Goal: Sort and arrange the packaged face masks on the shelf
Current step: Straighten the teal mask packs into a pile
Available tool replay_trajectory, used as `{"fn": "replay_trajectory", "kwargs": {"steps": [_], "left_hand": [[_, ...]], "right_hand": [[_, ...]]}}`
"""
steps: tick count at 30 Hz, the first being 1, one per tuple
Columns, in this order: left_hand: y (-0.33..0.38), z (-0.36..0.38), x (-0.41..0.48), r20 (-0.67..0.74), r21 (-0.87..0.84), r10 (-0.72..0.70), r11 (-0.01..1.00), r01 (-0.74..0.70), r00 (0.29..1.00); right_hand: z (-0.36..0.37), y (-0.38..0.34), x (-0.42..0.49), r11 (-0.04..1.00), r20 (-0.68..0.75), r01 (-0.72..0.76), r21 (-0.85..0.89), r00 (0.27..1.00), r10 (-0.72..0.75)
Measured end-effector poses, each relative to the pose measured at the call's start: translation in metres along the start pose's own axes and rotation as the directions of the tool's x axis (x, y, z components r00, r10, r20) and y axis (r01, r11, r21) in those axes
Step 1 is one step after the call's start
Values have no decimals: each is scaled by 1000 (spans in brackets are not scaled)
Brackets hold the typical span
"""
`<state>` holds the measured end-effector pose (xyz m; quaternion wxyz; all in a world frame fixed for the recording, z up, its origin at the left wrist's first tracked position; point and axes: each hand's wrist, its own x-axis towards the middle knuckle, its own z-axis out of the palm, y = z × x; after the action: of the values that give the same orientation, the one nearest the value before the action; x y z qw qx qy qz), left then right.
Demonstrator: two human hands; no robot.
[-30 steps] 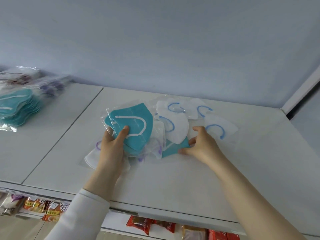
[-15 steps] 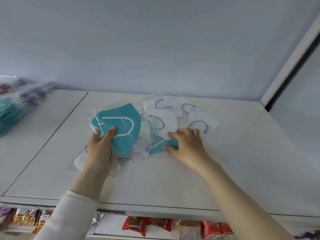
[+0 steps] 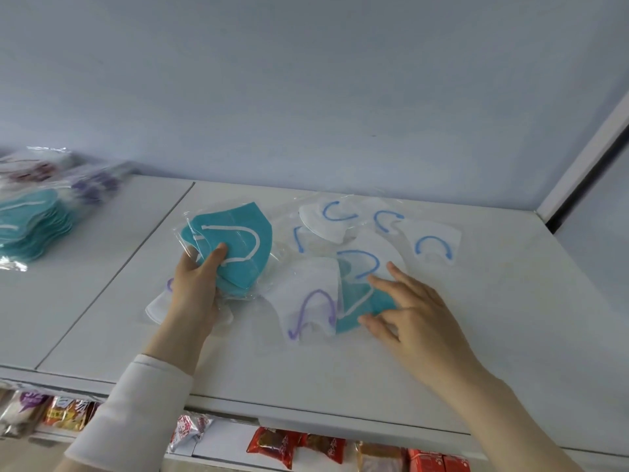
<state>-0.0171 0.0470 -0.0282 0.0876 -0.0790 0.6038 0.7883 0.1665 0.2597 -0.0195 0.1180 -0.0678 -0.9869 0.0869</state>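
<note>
Gripping a small bunch of teal folded face masks in clear plastic bags (image 3: 238,247) with the left hand (image 3: 194,287); thumb (image 3: 214,257) pressed on top, the other fingers tucked under and out of sight; bunch at the left side of the messy pile on the flat white shelf (image 3: 340,369); pointed corner of the top mask aimed at the back wall; white ear loop like a U on its side, open end to the left.

Right hand (image 3: 418,315) loose and spread, gripping nothing; fingers (image 3: 381,284) straight, tips just touching the right edge of one more teal bagged mask (image 3: 364,301); long side of that mask running from the near edge toward the wall; far end tucked under a white mask.

Just left of it, touching, a white bagged mask with a purple ear loop (image 3: 309,301); loop like an arch, open end toward the near edge.

Farther back, near the wall, a few white bagged masks with blue ear loops (image 3: 340,219), turned every which way.

Peeking out under the left hand, another white mask (image 3: 156,306).

Far left on the shelf, well apart from the pile, a neat stack of teal bagged masks (image 3: 30,226).

White sleeve (image 3: 136,403) on the left arm; right arm bare.

Below the shelf, a row of bright snack packs (image 3: 286,447).
</note>
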Motion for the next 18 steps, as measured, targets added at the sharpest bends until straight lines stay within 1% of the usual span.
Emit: {"fn": "replay_trajectory", "kwargs": {"steps": [1,3,6,7,8,10,11,13,14,15,17,18], "left_hand": [[0,0,0,2,10,0,1000,0,1000],[1,4,-4,18,16,4,1000,-5,1000],[8,14,-18,48,21,24,999,-25,999],[11,19,-26,70,4,32,999,-33,997],[12,25,-34,103,-24,44,999,-42,994],[8,41,-55,231,-89,39,996,-19,972],[2,48,-66,307,-100,10,995,22,952],[-15,63,-84,424,-76,-70,991,113,903],[-22,69,-88,453,-52,-110,987,150,884],[-28,72,-88,462,-29,-142,984,175,875],[-32,74,-82,434,-7,-166,982,187,885],[-30,73,-76,412,-10,-156,985,175,898]], "right_hand": [[0,6,-8,999,-33,-35,14,999,36],[-5,16,-21,987,-64,-148,65,986,152],[-10,28,-32,938,-74,-329,109,938,337],[-6,30,-33,931,-87,-355,91,928,362],[-2,30,-33,928,-87,-368,66,924,373],[3,27,-32,939,-73,-342,36,936,344],[5,24,-33,950,-60,-312,30,948,313],[7,24,-32,938,-23,-341,68,939,343],[5,24,-34,933,3,-351,83,936,352],[5,27,-36,940,-13,-335,67,941,337],[5,32,-41,961,-43,-277,-1,960,277],[4,36,-44,960,-73,-278,-20,959,276]]}}
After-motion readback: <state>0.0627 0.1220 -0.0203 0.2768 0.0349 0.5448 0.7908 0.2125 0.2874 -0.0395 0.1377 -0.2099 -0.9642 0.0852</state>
